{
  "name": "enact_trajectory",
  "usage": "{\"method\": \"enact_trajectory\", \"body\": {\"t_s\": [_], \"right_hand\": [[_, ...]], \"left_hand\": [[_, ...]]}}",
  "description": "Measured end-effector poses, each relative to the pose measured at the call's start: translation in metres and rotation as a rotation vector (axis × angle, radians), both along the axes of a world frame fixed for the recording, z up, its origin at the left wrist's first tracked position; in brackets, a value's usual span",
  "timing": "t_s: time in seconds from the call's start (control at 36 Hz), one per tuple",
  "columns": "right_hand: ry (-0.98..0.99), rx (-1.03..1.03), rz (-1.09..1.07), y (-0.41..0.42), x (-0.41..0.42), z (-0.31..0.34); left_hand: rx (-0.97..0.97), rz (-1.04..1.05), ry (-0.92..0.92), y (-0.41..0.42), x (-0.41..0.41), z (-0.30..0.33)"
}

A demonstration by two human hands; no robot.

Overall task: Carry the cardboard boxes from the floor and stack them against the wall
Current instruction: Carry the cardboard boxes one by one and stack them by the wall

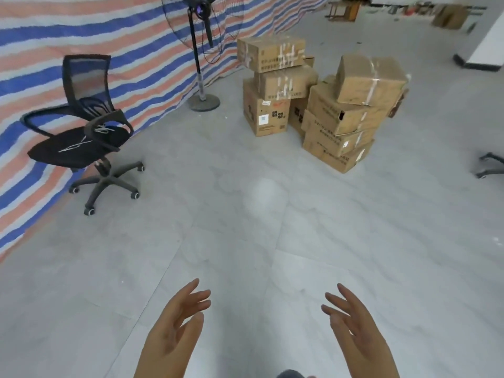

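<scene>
While palms face inward, both hands [261, 331] spread, holding nothing, cardboard boxes [321, 105] well beyond.

I see even, soft daylight with only faint shadows. A pale glare patch sits on the floor tiles [268, 193]. Edges bow from the wide lens, and everything looks slightly soft.

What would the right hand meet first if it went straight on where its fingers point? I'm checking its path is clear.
Likely only bare floor; the open right hand points up-left, apparently short of the box stacks.
</scene>
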State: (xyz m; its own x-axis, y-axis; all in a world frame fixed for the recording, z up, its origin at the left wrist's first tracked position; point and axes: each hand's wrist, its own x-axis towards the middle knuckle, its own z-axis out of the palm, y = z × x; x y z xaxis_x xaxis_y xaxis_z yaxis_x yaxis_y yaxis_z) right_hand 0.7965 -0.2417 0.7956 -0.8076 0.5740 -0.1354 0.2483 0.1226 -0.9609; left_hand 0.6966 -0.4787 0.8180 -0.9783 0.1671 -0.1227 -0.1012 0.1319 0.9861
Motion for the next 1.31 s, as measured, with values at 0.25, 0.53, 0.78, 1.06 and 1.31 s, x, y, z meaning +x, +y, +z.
{"method": "enact_trajectory", "body": {"t_s": [0.25,0.53,0.78,1.06,1.31], "right_hand": [[-0.043,-0.023,-0.225,0.084,-0.061,-0.022],[0.006,0.05,-0.237,0.266,-0.176,0.008],[-0.043,0.057,-0.257,0.37,-0.272,0.0],[-0.031,0.043,-0.339,0.436,-0.404,-0.011],[0.001,-0.014,-0.467,0.501,-0.481,-0.004]], "left_hand": [[-0.032,-0.152,-0.016,0.103,-0.104,-0.006],[0.009,-0.18,0.026,0.276,-0.215,-0.002],[0.03,-0.185,0.006,0.374,-0.308,-0.008],[0.008,-0.252,-0.005,0.455,-0.461,-0.021],[-0.017,-0.455,0.001,0.558,-0.581,0.01]]}}
